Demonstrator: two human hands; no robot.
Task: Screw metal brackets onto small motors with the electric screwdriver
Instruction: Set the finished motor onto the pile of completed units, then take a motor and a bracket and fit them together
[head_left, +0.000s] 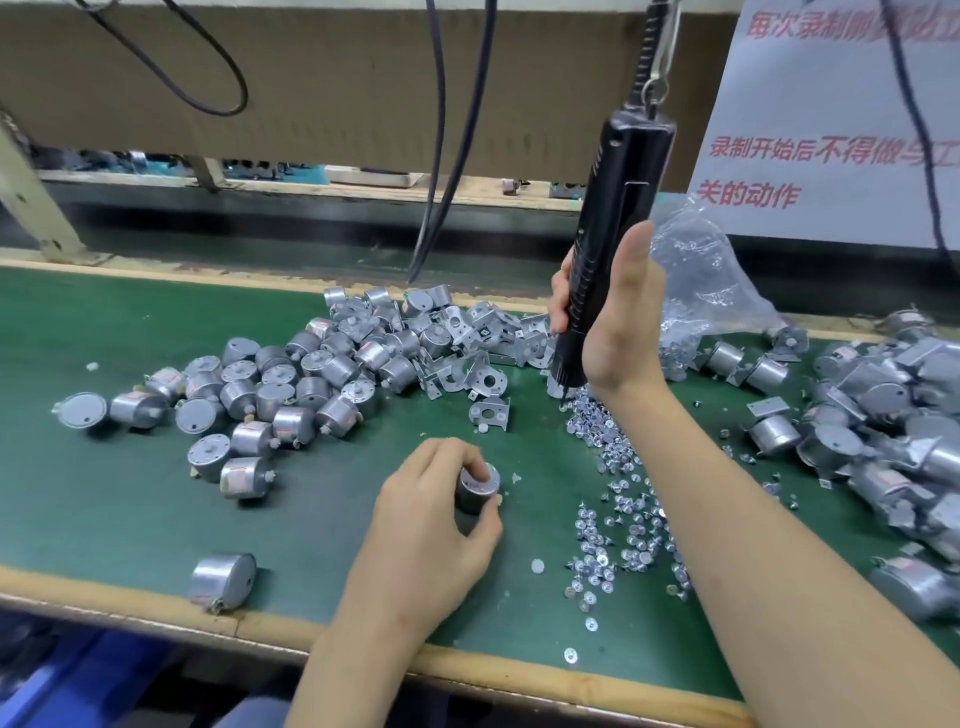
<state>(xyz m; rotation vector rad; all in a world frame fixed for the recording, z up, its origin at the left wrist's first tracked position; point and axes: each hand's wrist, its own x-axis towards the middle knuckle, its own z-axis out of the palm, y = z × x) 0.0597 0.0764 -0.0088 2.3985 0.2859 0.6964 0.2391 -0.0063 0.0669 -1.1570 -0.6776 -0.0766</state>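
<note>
Nearest the green mat's front edge, a small silver cylindrical motor is pinched upright by the left hand, while beyond and rightward the black electric screwdriver, near vertical over the loose silver screws, is gripped by the right hand.

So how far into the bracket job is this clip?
Done: motors with brackets attached are piled at the right. In hand: the left hand holds a bare motor on the green mat, no bracket on it yet; the right hand grips the hanging electric screwdriver, its tip at the loose screws. Left: a large heap of bare motors and loose brackets.
</note>
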